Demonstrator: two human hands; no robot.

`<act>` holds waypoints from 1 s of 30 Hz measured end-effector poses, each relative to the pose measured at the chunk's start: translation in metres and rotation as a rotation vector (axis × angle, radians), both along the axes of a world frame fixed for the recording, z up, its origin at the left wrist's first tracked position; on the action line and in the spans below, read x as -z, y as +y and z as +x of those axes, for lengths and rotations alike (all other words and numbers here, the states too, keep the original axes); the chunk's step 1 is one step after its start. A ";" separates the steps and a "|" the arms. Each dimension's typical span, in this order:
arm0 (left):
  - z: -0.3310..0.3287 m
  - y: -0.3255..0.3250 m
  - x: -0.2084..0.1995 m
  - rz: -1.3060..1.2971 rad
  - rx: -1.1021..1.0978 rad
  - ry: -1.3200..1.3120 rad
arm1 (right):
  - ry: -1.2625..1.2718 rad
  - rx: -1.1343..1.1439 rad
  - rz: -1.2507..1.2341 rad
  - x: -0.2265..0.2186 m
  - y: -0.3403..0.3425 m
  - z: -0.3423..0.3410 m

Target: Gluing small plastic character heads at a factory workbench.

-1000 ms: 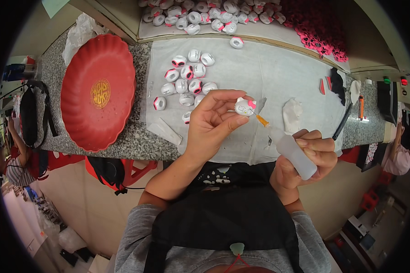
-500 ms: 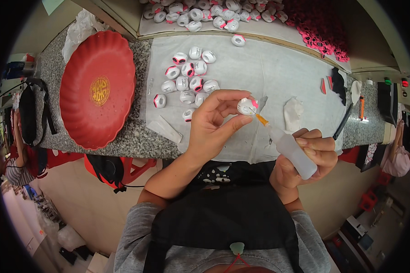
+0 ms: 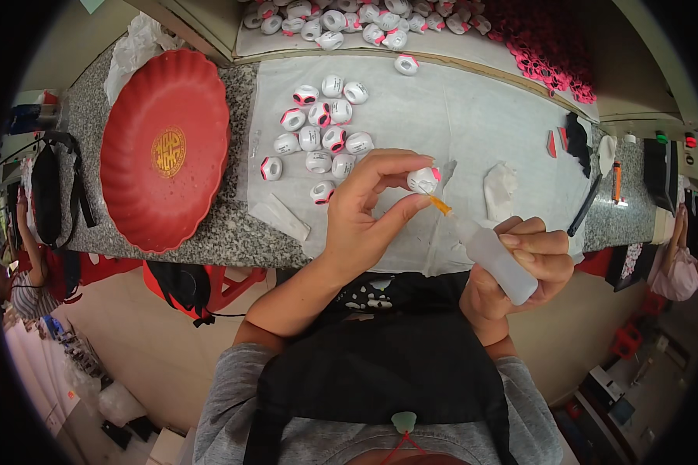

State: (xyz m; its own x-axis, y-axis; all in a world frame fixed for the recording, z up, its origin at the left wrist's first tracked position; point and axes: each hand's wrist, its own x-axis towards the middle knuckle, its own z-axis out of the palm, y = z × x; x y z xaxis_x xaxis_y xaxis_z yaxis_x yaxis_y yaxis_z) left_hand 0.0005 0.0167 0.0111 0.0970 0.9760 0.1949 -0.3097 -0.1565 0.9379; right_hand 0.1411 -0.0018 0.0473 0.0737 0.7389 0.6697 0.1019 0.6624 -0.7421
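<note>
Left grip is pinching a white-and-pink piece above the tabletop, near its front edge; right grip is clasping a bottle — piece is looking light, hard, maybe slick, so I'm favoring its sides.

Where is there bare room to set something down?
The widest bare patch is on the white sheet, bordered by the cluster of white-and-pink pieces on the left, red slips on the right and the crumpled white wad nearer the person. The red tray holds nothing visible. The sheet's left part and the shelf are crowded.
</note>
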 end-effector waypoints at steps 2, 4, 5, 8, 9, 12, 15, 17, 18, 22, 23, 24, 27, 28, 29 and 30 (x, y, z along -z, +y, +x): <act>-0.001 0.000 0.000 -0.003 -0.006 0.003 | -0.005 -0.005 -0.001 0.000 -0.001 0.000; -0.001 0.000 0.001 0.008 -0.024 0.008 | -0.013 -0.001 -0.011 -0.001 -0.001 0.000; -0.002 0.001 0.001 0.008 -0.024 0.009 | -0.012 -0.002 -0.010 0.000 0.000 0.000; -0.003 0.001 0.004 0.034 -0.030 0.046 | 0.008 0.017 -0.013 0.002 0.000 0.000; -0.003 0.002 0.004 0.036 -0.029 0.055 | 0.018 0.038 -0.008 0.003 0.001 -0.001; 0.001 0.004 0.002 0.042 -0.035 0.032 | -0.003 0.023 -0.003 0.002 0.002 0.007; 0.001 0.002 0.000 0.033 -0.050 0.003 | 0.005 -0.010 -0.038 0.002 0.001 0.014; 0.001 0.001 0.002 0.007 -0.092 -0.040 | 0.100 -0.005 -0.107 0.003 0.005 0.019; 0.001 0.000 0.001 0.021 -0.081 -0.046 | 0.095 0.006 -0.092 0.004 0.008 0.026; -0.003 -0.001 0.000 -0.058 -0.150 -0.199 | 0.225 -0.150 -0.331 -0.001 0.038 0.046; -0.004 -0.001 -0.001 -0.078 -0.137 -0.215 | 0.180 -0.126 -0.454 -0.004 0.047 0.050; -0.005 -0.001 -0.001 -0.099 -0.133 -0.230 | 0.131 -0.109 -0.579 -0.005 0.058 0.053; -0.002 -0.001 -0.001 -0.095 -0.127 -0.248 | -0.080 -0.184 -0.604 -0.006 0.097 0.073; -0.003 -0.001 -0.002 -0.097 -0.125 -0.234 | -0.081 -0.193 -0.596 -0.001 0.115 0.078; -0.002 0.001 -0.003 -0.087 -0.119 -0.237 | -0.196 -0.102 -0.563 0.002 0.132 0.083; -0.002 0.001 -0.002 -0.074 -0.120 -0.228 | -0.304 -0.022 -0.530 0.008 0.149 0.083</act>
